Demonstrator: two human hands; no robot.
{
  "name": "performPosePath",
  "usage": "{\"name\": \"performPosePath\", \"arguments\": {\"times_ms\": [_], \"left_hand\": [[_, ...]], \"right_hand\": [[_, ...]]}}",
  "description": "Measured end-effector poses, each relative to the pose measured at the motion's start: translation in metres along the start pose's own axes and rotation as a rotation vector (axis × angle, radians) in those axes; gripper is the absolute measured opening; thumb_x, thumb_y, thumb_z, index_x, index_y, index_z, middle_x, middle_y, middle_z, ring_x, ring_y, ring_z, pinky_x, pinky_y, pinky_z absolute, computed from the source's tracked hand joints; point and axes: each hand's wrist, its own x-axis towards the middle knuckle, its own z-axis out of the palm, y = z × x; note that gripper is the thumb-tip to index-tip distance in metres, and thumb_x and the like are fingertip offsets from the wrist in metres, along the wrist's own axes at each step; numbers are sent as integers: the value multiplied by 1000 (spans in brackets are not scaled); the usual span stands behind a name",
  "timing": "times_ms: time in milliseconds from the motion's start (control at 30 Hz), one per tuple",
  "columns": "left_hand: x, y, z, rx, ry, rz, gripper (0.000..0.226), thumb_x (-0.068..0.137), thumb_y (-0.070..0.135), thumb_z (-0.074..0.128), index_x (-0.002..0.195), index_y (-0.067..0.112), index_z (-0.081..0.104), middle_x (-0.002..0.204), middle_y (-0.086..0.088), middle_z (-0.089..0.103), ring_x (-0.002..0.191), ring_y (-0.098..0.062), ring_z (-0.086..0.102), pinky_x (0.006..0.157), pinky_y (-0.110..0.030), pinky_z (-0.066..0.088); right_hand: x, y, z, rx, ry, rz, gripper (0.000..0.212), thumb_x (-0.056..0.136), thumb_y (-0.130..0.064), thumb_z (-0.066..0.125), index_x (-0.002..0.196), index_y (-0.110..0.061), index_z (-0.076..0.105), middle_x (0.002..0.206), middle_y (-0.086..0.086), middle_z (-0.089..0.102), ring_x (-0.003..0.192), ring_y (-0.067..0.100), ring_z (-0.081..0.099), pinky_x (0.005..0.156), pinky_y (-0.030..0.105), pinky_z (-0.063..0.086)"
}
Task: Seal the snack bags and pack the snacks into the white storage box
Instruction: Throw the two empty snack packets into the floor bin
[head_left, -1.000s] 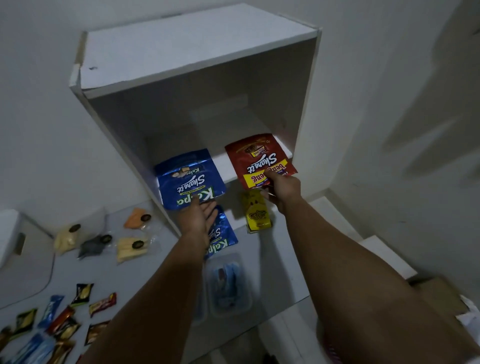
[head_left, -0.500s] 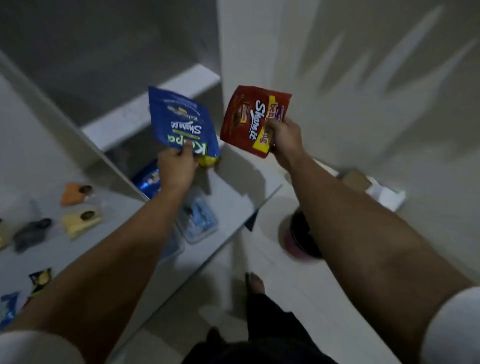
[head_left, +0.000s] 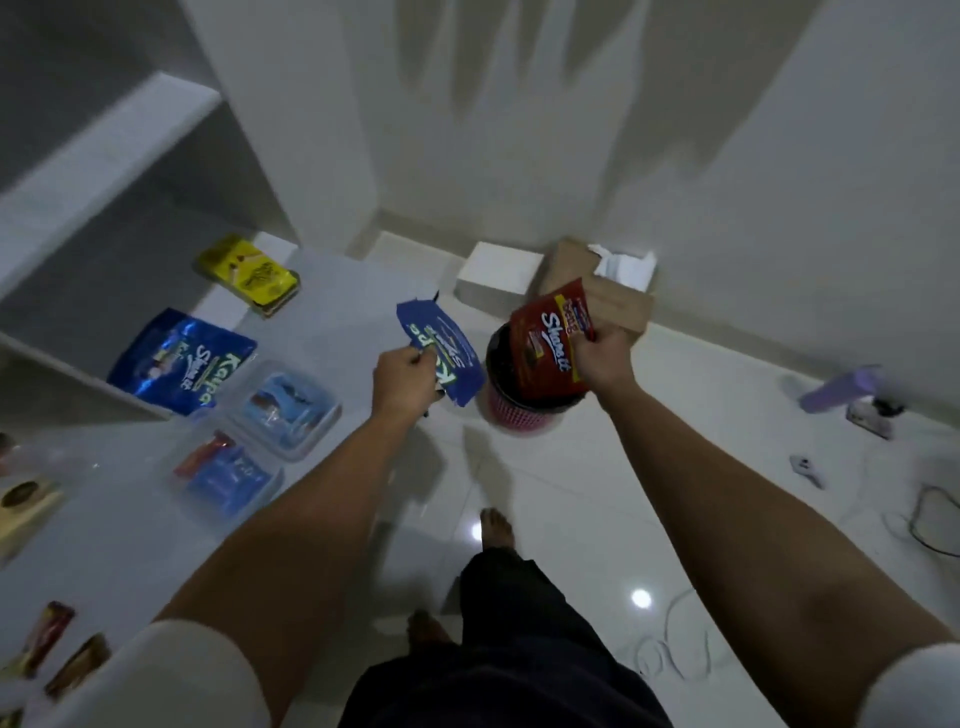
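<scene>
Packing is looking unfinished: the left hand is pinching a blue snack bag and the right hand is gripping a red snack bag, both held out over the floor beyond the worktop edge. Left of the left grip, 1 more blue pouch, 1 yellow pack and 2 clear tubs are waiting; I cannot tell whether any bag is sealed.

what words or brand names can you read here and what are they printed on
"Share it": red pouch gripped by the right hand; its yellow-band lettering is too blurred.
"Kalpa" and "Share it": blue pouch lying by the white storage box.
Blue pouch in the left hand: only fragments of lettering, partly covered.
Yellow pack, clear tubs: print unreadable.
</scene>
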Motion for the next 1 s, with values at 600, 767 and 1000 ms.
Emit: {"name": "performPosePath", "arguments": {"times_ms": [600, 767, 1000], "left_hand": [[163, -10, 214, 368, -203, -188, 39, 94, 22, 59, 61, 1, 53, 65, -21, 62, 58, -33, 63, 56, -35, 56], [216, -26, 261, 362, -213, -230, 36, 89, 27, 59, 66, 0, 61, 74, -24, 68, 75, -40, 71, 66, -57, 62], [256, -34, 301, 339, -272, -262, 23, 77, 39, 57, 76, 19, 66, 88, -25, 72, 81, -40, 72, 75, -58, 61]], "right_hand": [[204, 104, -4, -198, -81, 302, 33, 98, -9, 44, 123, -7, 66, 118, 18, 70, 107, 37, 65, 91, 39, 53], [257, 108, 6, -233, -181, 276, 34, 100, -10, 44, 127, -6, 63, 121, 17, 69, 110, 37, 64, 93, 39, 53], [307, 110, 17, -273, -303, 286, 43, 103, -14, 45, 145, -9, 53, 141, 14, 60, 127, 34, 57, 95, 29, 43]]}}
